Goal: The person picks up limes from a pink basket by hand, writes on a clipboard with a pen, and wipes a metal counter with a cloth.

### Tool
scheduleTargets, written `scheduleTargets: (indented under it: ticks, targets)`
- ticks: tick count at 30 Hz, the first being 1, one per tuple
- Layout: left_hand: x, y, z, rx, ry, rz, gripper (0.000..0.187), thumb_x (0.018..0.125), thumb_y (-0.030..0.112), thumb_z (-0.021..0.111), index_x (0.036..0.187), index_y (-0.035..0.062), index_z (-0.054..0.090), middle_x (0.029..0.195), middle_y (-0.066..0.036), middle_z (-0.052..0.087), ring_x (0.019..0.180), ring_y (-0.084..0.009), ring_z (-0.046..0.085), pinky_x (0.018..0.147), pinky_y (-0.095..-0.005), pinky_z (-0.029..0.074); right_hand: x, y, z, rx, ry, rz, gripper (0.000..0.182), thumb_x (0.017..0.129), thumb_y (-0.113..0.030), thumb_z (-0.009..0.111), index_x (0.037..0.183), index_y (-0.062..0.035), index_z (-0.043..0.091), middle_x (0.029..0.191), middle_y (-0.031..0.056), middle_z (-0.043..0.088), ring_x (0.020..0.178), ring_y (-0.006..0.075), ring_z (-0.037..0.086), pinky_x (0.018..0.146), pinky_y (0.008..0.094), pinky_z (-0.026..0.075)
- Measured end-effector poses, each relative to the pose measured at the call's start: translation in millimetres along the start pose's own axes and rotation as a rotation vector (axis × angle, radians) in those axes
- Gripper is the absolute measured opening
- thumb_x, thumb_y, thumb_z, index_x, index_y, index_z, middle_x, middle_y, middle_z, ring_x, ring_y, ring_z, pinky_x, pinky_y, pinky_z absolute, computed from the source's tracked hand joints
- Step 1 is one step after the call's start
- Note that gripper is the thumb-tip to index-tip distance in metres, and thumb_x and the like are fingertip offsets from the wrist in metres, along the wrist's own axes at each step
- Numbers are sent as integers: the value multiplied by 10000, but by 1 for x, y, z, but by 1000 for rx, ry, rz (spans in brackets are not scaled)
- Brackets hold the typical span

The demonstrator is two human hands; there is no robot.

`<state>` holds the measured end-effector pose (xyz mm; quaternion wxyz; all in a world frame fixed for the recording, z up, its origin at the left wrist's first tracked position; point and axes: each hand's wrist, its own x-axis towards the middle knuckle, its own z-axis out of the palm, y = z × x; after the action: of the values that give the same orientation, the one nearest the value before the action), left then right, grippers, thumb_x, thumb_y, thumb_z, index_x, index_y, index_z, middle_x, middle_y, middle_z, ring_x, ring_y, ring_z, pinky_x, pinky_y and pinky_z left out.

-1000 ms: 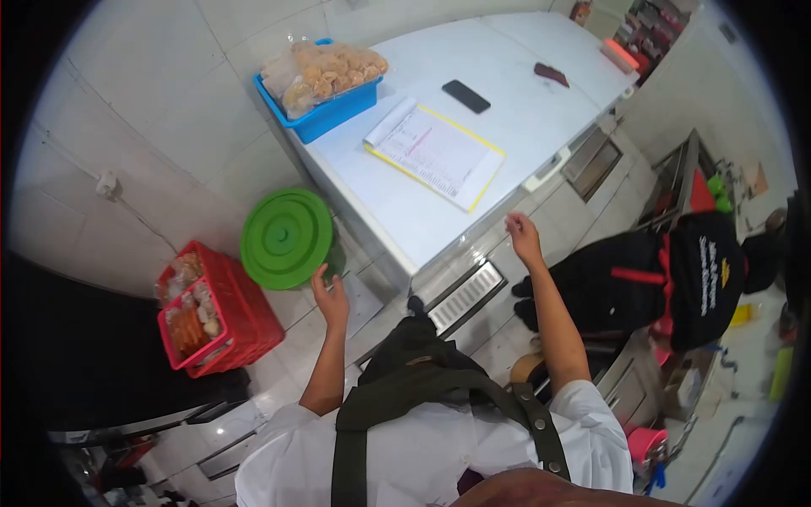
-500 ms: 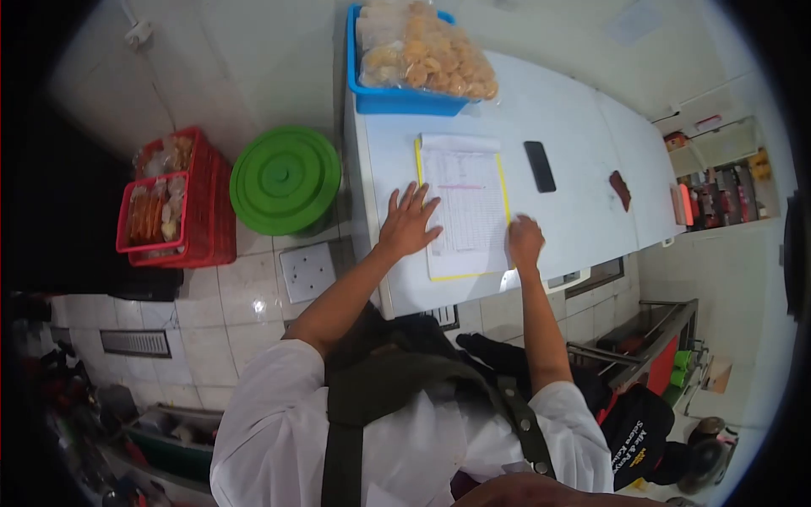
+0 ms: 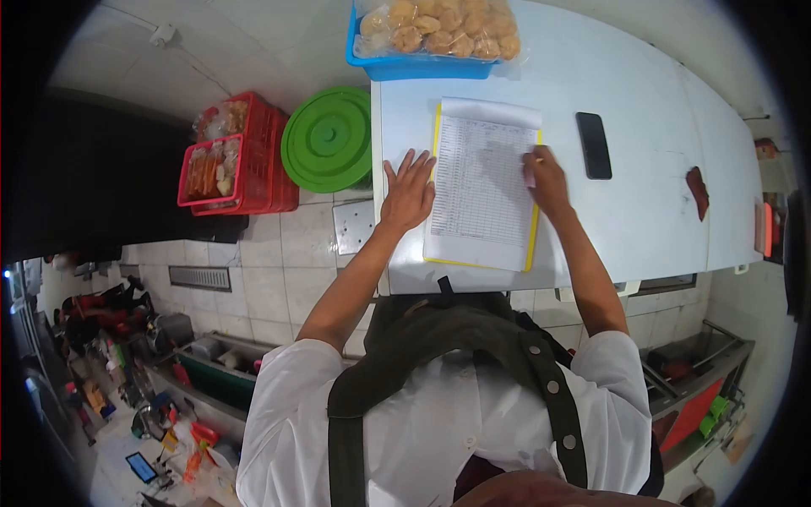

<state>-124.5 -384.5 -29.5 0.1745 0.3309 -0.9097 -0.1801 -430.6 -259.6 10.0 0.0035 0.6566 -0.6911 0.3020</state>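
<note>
Your left hand (image 3: 408,193) lies open, palm down, at the left edge of the printed sheets (image 3: 483,190) on the white table (image 3: 650,228). Your right hand (image 3: 547,179) curls over their right edge; blur hides whether it grips anything. Beyond are the phone (image 3: 594,145) and blue basket (image 3: 431,68).

Papers (image 3: 481,190) lie left of a phone (image 3: 594,145), before a tub (image 3: 431,68) holding apparently bagged food (image 3: 456,32).

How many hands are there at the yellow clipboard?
2: the left hand at the left edge of the yellow clipboard, and the right hand over its right edge. No others show there.
</note>
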Motion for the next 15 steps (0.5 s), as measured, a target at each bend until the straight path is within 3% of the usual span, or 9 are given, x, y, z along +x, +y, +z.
scheduleTargets:
  ticks: [3, 6, 9, 10, 15]
  targets:
    - [4, 5, -4, -22, -20, -14, 525, 962, 140, 510, 1482, 79, 472, 1539, -138, 490, 1489, -405, 343, 1192, -717, 139, -52, 48, 11, 2, 165, 182, 369, 850, 70, 683, 1170, -112, 669, 1065, 142, 609, 961, 333, 671, 788, 399, 577]
    - [6, 5, -4, -3, 13, 5, 482, 939, 143, 570, 1419, 91, 561, 1479, -115, 563, 1463, -397, 389, 1201, -673, 189, -55, 55, 17, 18, 184, 253, 369, 895, 6, 699, 1238, -125, 663, 1189, 147, 633, 1091, 335, 654, 887, 413, 546]
    - [6, 8, -8, 21, 12, 43, 440, 916, 172, 632, 1350, 104, 630, 1447, -108, 594, 1439, -386, 422, 1200, -633, 235, -21, 44, 8, -65, 102, 117, 316, 937, -124, 704, 1251, -130, 664, 1343, 118, 624, 1283, 311, 577, 1030, 440, 457]
    - [6, 8, -9, 27, 16, 57, 426, 907, 184, 653, 1326, 105, 650, 1438, -107, 603, 1429, -383, 435, 1197, -622, 252, -17, 43, 12, -152, -57, 190, 300, 965, -247, 688, 1245, -142, 674, 1465, 65, 582, 1413, 269, 475, 1123, 454, 351]
    - [7, 13, -11, 25, 53, 62, 413, 879, 186, 694, 1281, 98, 662, 1388, -110, 622, 1387, -365, 477, 1173, -566, 321, 2, 57, 21, -163, -50, 141, 289, 971, -278, 680, 1236, -162, 682, 1466, 21, 590, 1424, 245, 462, 1141, 446, 329]
